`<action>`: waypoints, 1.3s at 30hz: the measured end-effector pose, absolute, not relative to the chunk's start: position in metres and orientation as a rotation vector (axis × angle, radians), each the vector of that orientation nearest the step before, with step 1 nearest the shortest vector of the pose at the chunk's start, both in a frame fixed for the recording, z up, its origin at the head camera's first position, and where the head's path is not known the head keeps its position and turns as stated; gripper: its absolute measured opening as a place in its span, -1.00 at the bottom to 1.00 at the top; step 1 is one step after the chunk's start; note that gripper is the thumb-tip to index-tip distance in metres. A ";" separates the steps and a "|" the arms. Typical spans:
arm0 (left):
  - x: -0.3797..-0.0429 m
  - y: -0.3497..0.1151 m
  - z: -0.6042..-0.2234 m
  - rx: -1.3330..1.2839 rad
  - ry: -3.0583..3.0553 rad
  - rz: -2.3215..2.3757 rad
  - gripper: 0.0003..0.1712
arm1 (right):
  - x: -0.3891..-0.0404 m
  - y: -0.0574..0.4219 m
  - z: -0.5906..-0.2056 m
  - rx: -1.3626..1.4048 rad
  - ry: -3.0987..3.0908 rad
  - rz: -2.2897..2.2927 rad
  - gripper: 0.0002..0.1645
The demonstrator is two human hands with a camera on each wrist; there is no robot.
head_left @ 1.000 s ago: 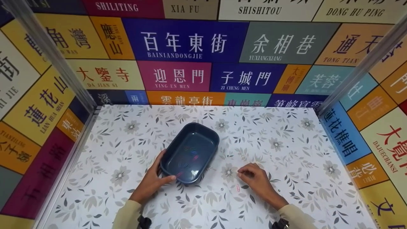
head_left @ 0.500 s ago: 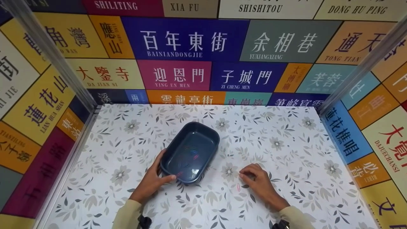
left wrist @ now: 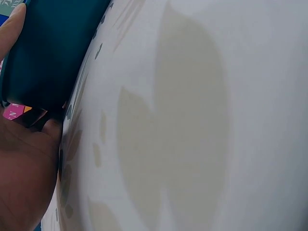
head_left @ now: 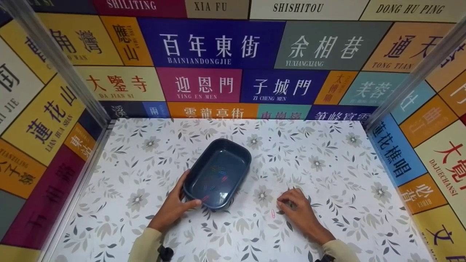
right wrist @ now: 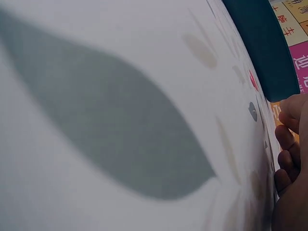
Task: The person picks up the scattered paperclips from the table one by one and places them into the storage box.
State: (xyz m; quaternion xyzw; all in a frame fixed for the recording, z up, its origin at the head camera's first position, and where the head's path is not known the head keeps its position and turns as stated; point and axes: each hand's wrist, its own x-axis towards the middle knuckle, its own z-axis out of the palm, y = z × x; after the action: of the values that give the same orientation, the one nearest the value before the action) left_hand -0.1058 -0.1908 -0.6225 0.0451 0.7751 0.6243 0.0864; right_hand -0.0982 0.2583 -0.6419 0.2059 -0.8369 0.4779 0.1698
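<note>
My left hand (head_left: 174,207) grips the near left side of a dark blue tray (head_left: 233,154), thumb over the rim. In the left wrist view the tray (left wrist: 53,53) stands beside that hand's palm (left wrist: 26,163). Several coloured paperclips lie in it, among them a blue paperclip (head_left: 221,173) and a pink paperclip (head_left: 224,178). A loose pink paperclip (head_left: 273,213) lies on the tabletop, just left of my right hand (head_left: 296,209). That hand's fingers are curled, thumb tip against the index finger, low over the cloth. Nothing shows between these fingertips.
A white cloth (head_left: 153,163) with grey leaves and flowers covers the table. Walls of coloured name panels (head_left: 213,43) close it in at the back and both sides. Metal posts (head_left: 87,91) stand at the back corners.
My right hand has shifted slightly to the right, a little farther from the loose pink paperclip. The left hand and the tray have stayed in place.
</note>
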 end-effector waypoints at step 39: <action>-0.103 -0.192 -0.622 0.123 2.287 1.871 0.38 | -0.091 0.264 -0.646 1.021 -2.327 1.234 -0.60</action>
State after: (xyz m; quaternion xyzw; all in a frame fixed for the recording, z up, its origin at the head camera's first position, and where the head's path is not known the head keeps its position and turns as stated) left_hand -0.1035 -0.1915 -0.6221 0.0413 0.7701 0.6300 0.0917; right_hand -0.0907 0.2637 -0.6461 0.3570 -0.8135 0.4312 0.1576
